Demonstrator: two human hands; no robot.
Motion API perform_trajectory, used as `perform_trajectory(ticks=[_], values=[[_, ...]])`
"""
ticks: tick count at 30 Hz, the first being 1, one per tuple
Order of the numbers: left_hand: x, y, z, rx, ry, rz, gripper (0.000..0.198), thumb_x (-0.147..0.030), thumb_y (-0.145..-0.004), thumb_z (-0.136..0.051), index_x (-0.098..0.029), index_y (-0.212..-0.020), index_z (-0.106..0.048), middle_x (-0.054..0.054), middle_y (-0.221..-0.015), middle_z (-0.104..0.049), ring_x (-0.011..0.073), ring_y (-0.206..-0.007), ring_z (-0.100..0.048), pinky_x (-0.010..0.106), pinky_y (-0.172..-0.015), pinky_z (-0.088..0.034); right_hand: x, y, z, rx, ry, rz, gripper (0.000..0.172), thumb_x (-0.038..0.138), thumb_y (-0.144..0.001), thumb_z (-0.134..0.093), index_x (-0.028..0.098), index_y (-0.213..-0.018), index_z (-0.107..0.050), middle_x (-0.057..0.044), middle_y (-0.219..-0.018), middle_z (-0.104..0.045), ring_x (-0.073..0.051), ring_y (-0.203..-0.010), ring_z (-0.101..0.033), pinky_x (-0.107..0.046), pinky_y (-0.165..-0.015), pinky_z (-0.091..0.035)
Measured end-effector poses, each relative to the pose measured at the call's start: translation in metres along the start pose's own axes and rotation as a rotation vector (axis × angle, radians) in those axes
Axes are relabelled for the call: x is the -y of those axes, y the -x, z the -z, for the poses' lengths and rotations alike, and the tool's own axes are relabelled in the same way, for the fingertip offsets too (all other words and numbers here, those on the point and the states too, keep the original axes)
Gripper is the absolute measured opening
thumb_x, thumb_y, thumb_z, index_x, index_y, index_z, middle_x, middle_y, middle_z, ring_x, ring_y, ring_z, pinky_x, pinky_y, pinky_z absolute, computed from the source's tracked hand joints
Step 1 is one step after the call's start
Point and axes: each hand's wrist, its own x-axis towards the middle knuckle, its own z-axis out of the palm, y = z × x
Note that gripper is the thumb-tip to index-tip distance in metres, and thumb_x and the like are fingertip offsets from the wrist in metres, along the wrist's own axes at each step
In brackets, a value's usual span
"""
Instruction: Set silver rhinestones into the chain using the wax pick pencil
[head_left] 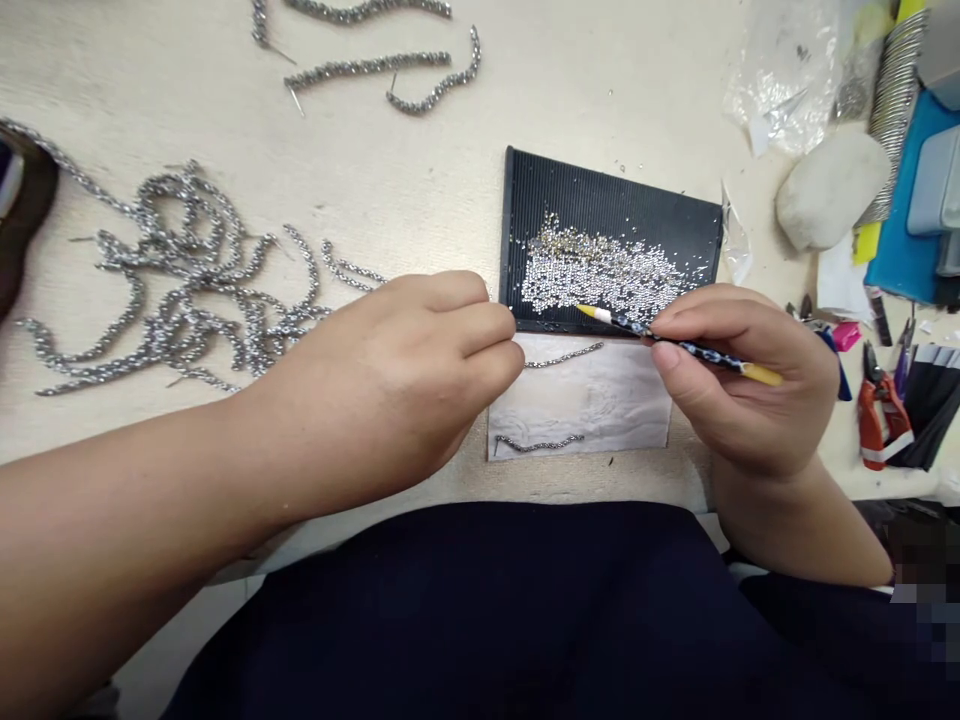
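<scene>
My right hand (757,375) pinches a patterned wax picker pencil (679,345) between thumb and fingers. Its yellow tip points left, at the lower edge of a heap of tiny silvery rhinestones (600,270) on a black ribbed tray (637,195). To the left, my left hand (450,370) is closed, fingertips hidden from me. A thin rhinestone-covered cord (566,355) comes out from its fingers, over a white sheet (585,400) in front of the tray. Another short cord (540,443) lies near that sheet's lower edge.
A tangle of silvery cords (187,270) lies left, with several more pieces (367,68) at the back. Rightward are a white stone-like lump (832,190), a clear plastic bag (787,70), orange-handled pliers (883,415) and a blue container (911,200). A dark object (26,215) sits far left.
</scene>
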Motion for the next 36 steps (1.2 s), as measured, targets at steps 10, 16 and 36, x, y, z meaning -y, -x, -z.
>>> perform_trajectory(ticks=[10, 16, 36], values=[[0.0, 0.001, 0.0, 0.016, 0.003, 0.012, 0.028, -0.006, -0.101, -0.047, -0.017, -0.096, -0.072, 0.009, -0.094, -0.074, 0.0247, -0.086, -0.065, 0.041, -0.076, -0.063, 0.002, -0.001, 0.0, 0.008, -0.058, 0.004, 0.022, 0.013, -0.091, -0.083, 0.029, -0.106, -0.084, -0.002, -0.094, -0.085, -0.022, -0.087, -0.081, -0.039, -0.078, -0.067], [0.0, 0.001, 0.0, 0.017, -0.002, 0.014, 0.03, -0.006, -0.101, -0.046, -0.019, -0.091, -0.071, 0.008, -0.094, -0.074, 0.0234, -0.086, -0.063, 0.04, -0.078, -0.062, 0.009, -0.006, 0.003, 0.208, -0.173, 0.062, 0.027, 0.007, -0.089, -0.08, 0.026, -0.107, -0.083, -0.002, -0.089, -0.082, -0.019, -0.08, -0.078, -0.032, -0.068, -0.065], [0.001, 0.001, 0.0, 0.018, 0.006, 0.017, 0.03, -0.006, -0.101, -0.046, -0.018, -0.092, -0.072, 0.007, -0.093, -0.073, 0.023, -0.084, -0.062, 0.038, -0.076, -0.059, 0.01, -0.01, 0.003, 0.258, -0.172, 0.088, 0.025, 0.006, -0.089, -0.079, 0.026, -0.105, -0.081, -0.002, -0.088, -0.081, -0.018, -0.078, -0.079, -0.03, -0.066, -0.067]])
